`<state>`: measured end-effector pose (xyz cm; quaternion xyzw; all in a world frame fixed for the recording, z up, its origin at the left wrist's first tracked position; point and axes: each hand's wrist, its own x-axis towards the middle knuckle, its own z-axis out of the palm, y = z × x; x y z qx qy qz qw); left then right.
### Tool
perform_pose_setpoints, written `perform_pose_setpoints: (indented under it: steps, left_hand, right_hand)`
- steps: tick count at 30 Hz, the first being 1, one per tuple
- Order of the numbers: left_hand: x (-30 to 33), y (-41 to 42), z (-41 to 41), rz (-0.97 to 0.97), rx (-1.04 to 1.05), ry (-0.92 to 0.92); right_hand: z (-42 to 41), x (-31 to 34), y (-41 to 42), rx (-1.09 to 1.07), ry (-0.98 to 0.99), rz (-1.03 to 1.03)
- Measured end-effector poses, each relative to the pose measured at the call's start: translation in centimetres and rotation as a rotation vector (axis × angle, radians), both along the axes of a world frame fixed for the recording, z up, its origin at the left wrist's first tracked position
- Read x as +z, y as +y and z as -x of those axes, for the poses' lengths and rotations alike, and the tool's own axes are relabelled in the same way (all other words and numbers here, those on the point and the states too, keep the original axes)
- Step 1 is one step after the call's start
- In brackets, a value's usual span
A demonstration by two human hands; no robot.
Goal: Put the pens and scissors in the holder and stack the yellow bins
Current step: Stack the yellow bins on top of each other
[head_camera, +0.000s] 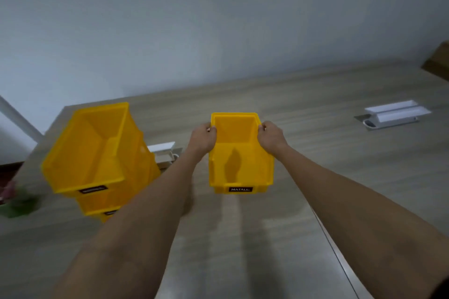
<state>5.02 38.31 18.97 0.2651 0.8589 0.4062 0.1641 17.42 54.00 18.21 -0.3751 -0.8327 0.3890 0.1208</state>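
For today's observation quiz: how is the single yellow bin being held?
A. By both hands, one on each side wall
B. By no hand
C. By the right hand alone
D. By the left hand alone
A: the left hand and right hand each grip a side wall of the single yellow bin.

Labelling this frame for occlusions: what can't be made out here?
Head view only:
- Stack of yellow plastic bins: lower bins' count unclear, covered by the top bin and the left forearm.
- Pens, scissors, holder: none identifiable in frame.
- Green and pink blurred object: cut by the left edge.
- Small yellow plastic bin, held by left hand and right hand: lifted or resting, unclear.
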Motion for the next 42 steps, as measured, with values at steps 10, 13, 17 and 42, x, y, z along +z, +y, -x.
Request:
perform_pose_setpoints:
  steps: [10,13,17,42]
  left_hand:
    - [14.8,-10.7,8.5,-0.155,0.158,0.152]
    - [17.7,-15.0,10.2,-0.17,0.206,0.173]
    - [19.1,-20.0,12.0,-0.16,0.236,0.16]
    - [15.8,-29.8,18.8,-0.166,0.258,0.038]
  right_hand:
    - [10.1,13.6,-9.1,0.085,0.234,-0.097]
    - [12.9,16.2,-12.9,0.115,0.296,-0.072]
    - [15.6,17.5,-17.6,0.15,0.312,-0.049]
    - [23.3,15.3,-26.8,0.184,0.21,-0.022]
